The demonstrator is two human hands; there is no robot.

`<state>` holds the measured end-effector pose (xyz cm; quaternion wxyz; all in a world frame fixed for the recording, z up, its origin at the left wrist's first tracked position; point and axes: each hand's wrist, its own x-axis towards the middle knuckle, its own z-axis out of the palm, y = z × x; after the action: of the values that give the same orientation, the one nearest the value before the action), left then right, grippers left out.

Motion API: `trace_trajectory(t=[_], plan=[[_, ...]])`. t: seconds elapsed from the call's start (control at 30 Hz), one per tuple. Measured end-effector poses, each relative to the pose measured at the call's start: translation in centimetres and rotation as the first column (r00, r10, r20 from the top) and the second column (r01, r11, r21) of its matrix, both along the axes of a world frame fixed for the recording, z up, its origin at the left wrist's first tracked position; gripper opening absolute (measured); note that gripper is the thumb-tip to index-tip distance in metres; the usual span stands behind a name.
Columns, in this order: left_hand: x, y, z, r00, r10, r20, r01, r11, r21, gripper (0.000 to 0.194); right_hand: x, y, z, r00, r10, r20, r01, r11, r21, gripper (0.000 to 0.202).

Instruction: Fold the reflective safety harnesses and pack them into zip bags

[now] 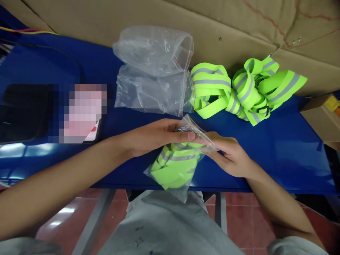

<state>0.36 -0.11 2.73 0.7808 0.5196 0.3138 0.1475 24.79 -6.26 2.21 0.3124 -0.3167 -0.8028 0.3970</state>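
A: Surface [278, 148] first: glossy blue, with brown cardboard [106, 17] standing along its far edge and reddish floor tiles [239, 216] below the near edge.

B: Counts?

A: Two empty clear bags [154, 71] lie stacked at the far side. Just right of them sits one loose heap of neon-yellow reflective straps [247, 90]; how many straps are in it, I cannot tell. One filled bag [176, 163], packed with the same strapping, hangs over the near edge.

B: And the hands?

A: The left hand [156, 136] and the right hand [228, 154] both have fingers pinched shut on that filled bag's mouth.

B: Anything unclear?

A: A patch at the left [79, 113] is pixelated, and a box [322, 109] is cut off at the right.
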Motion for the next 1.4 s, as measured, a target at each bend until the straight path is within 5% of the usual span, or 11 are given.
trace_trajectory(t=[0.2,0.3,0.4,0.53,0.73,0.93,1.07,1.23,1.4], plan=[[0.0,-0.5,-0.9,0.983,0.180,0.046,-0.182,0.982,0.056,0.027,0.4,0.9,0.5,0.973,-0.223,-0.051,0.228,0.968,0.102,0.008],[-0.2,-1.0,-0.4,0.969,0.247,0.018,-0.248,0.962,0.114,0.028,0.7,1.0,0.3,0.938,-0.342,-0.048,0.342,0.940,-0.018,0.019],[-0.4,-1.3,-0.3,0.951,0.308,-0.019,-0.303,0.943,0.134,0.035,0.7,1.0,0.1,0.946,-0.315,-0.075,0.299,0.939,-0.171,0.014],[-0.3,-1.6,-0.5,0.932,0.358,-0.056,-0.352,0.931,0.103,0.048,1.2,0.8,0.1,0.969,-0.241,-0.050,0.226,0.953,-0.203,0.013],[0.1,-2.2,-0.4,0.909,0.406,-0.100,-0.381,0.903,0.201,0.041,1.7,0.4,-0.4,0.938,-0.342,-0.060,0.318,0.916,-0.246,0.019],[-0.4,-2.1,-0.2,0.917,0.380,-0.124,-0.342,0.906,0.248,0.038,1.3,1.3,0.5,0.933,-0.315,-0.174,0.199,0.855,-0.478,0.038],[-0.5,-2.0,-0.1,0.910,0.401,-0.103,-0.376,0.904,0.203,0.030,2.4,1.6,0.5,0.881,-0.406,-0.243,0.272,0.855,-0.441,0.031],[-0.4,-1.9,0.3,0.912,0.403,-0.072,-0.385,0.904,0.183,0.032,2.7,1.1,0.1,0.994,-0.107,-0.036,0.088,0.937,-0.339,0.018],[-0.8,-1.4,0.5,0.937,0.327,-0.120,-0.290,0.924,0.249,0.038,1.7,1.0,0.1,0.990,-0.123,0.066,0.130,0.982,-0.133,0.013]])
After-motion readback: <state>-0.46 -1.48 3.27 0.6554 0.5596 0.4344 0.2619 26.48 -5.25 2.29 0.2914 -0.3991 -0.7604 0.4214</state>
